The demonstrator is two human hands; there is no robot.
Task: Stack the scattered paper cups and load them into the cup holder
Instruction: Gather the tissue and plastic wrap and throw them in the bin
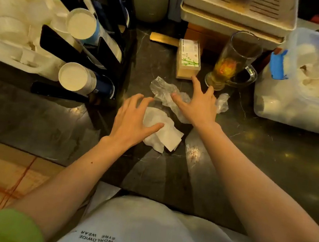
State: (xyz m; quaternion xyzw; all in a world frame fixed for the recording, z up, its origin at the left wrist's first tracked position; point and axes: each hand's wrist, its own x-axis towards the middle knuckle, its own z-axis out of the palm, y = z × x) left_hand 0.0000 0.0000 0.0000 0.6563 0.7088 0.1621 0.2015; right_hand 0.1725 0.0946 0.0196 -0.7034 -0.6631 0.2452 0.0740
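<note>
- Head view, the only 1 we've got: the cup holder (pixel 96 36) is the black slanted rack, and we'll place everything off that. It already has 3 stacks of paper cups (pixel 81 24) poking their white rims out of it, 1 above the other.
- No loose cups on the dark counter (pixel 252 154) that we can spot, so the loading looks pretty much done from here, just our guess.
- Right of the rack's base, our left hand (pixel 132 120) is spread wide and flat, fingers splayed, resting on a white napkin (pixel 161 130). It isn't pinching it.
- Further right of the rack, our right hand (pixel 198 103) is also open with spread fingers, lying on a crumpled clear plastic wrap (pixel 164 92). Can't really tell if any finger has hooked it.
- Beyond the wrap, further from the rack, sit a small box with a bamboo print (pixel 188 60) and a glass mug (pixel 232 63) of tea.
- Handling: paper cups are super light and thin-walled, so they dent if squeezed. We'd hold a stack around its side near the rim end, where nested rims make it stiffest, and support the far end so it doesn't bend or slide apart.
- That mug sits just beside our right fingers, so an easy knock-over.
</note>
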